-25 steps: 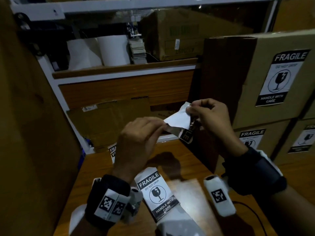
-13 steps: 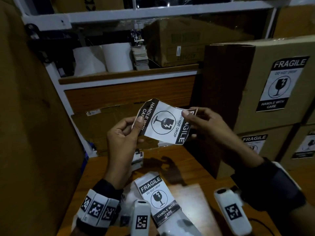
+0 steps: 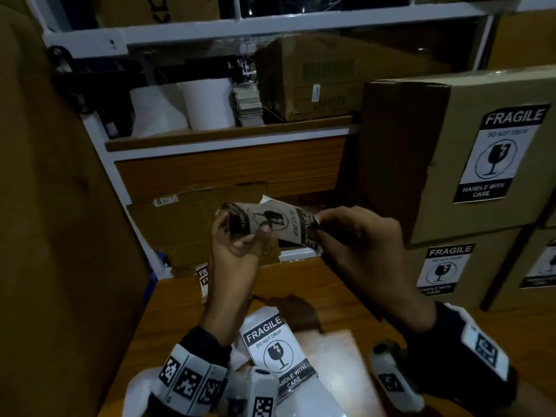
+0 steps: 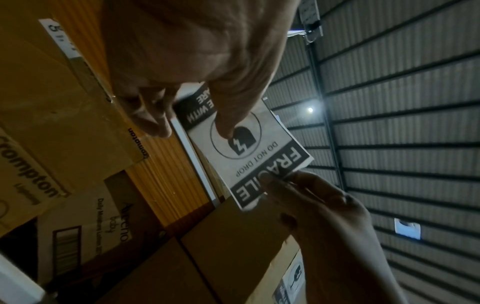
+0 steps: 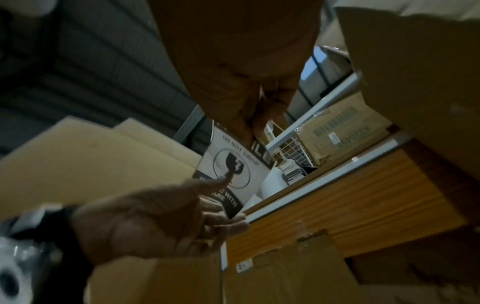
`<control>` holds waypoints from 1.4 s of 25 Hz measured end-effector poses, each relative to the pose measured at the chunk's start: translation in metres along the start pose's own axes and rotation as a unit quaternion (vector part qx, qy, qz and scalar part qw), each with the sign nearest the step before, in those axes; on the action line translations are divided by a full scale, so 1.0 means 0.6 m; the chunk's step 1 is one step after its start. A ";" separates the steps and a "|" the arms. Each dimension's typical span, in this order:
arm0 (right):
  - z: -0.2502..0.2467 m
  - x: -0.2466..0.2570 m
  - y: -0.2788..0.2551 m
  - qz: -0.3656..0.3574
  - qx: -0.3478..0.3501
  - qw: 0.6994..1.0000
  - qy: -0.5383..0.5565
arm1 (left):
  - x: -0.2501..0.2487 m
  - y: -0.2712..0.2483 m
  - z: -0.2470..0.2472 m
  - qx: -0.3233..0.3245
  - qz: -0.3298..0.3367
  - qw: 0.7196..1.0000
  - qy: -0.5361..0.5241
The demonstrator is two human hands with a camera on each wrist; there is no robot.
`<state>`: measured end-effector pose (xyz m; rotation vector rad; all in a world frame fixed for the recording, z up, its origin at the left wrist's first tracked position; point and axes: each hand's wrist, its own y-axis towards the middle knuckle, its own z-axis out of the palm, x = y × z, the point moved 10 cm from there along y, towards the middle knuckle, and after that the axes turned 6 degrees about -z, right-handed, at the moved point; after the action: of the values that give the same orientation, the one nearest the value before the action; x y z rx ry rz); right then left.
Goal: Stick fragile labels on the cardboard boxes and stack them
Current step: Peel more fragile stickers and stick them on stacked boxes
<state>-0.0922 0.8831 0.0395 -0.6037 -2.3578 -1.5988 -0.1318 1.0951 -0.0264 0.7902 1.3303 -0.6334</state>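
Left hand [image 3: 237,245] and right hand [image 3: 358,236] pinching opposite ends of fragile label [image 3: 267,222], held midair above table [image 3: 346,284] (backing apparently separating). Best peeled slowly, kept taut, adhesive untouched.

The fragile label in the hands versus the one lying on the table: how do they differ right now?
The held fragile label is up in the air, pinched at one end by the left hand and at the other by the right hand; the table label lies untouched on the wooden table. The held one is bent and turned sideways; the table one lies flat, text upright. Both carry the same FRAGILE print with a broken-glass symbol.
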 end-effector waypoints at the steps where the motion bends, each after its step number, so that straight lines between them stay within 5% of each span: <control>1: -0.005 0.013 -0.008 -0.057 -0.014 0.997 -0.053 | 0.004 0.003 0.001 -0.003 -0.016 1.000 -0.009; 5: -0.014 0.021 -0.038 -0.167 -0.030 0.967 -0.189 | 0.022 0.008 -0.019 -0.034 -0.086 0.995 -0.039; 8: -0.013 0.011 -0.046 -0.182 -0.023 0.960 -0.212 | 0.019 -0.002 0.013 0.063 -0.108 0.990 -0.069; 13: 0.001 0.007 -0.045 -0.199 0.024 0.954 -0.222 | -0.012 -0.005 0.024 0.082 -0.029 0.995 -0.048; 17: 0.009 -0.001 -0.035 -0.144 0.058 0.971 -0.185 | -0.022 -0.008 0.009 0.070 -0.001 0.996 -0.056; 24: 0.048 0.019 -0.013 -0.095 0.066 0.985 -0.126 | -0.016 -0.011 0.026 0.097 -0.045 0.987 -0.121; 31: 0.044 0.013 -0.005 -0.079 0.060 0.988 -0.119 | -0.021 -0.026 0.042 0.149 -0.053 0.981 -0.116; 35: 0.032 -0.004 -0.006 -0.003 0.023 0.999 -0.036 | -0.026 -0.030 0.039 0.147 -0.033 0.982 -0.110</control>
<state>-0.0907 0.8991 0.0284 -0.6548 -2.4428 -1.5461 -0.1344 1.0649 -0.0123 0.8869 1.0766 -0.9565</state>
